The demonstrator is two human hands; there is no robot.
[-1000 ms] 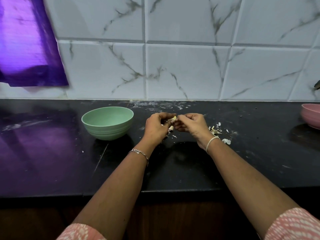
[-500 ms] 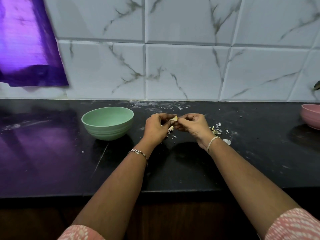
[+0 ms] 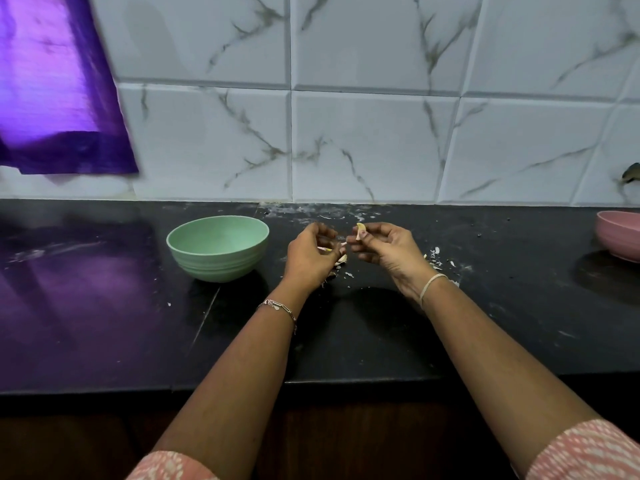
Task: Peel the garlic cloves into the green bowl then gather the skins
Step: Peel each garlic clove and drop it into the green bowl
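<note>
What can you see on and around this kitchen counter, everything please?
green bowl: one, pale green, on counter left of hands
pink bowl: one, pink, counter's right edge
garlic clove: one, yellowish, pinched by right hand
skin strip: one, pale, pinched by left hand
skin scraps: several, whitish, on counter by right wrist
counter: one, black, below tiled wall
curtain: one, purple, upper left
left hand: one, beside green bowl
right hand: one, beside left hand

Mint-green bowl on glossy black surface; pink bowl at rt; white grey-veined marble tiles; purple cloth; pink-white patterned sleeves.
</note>
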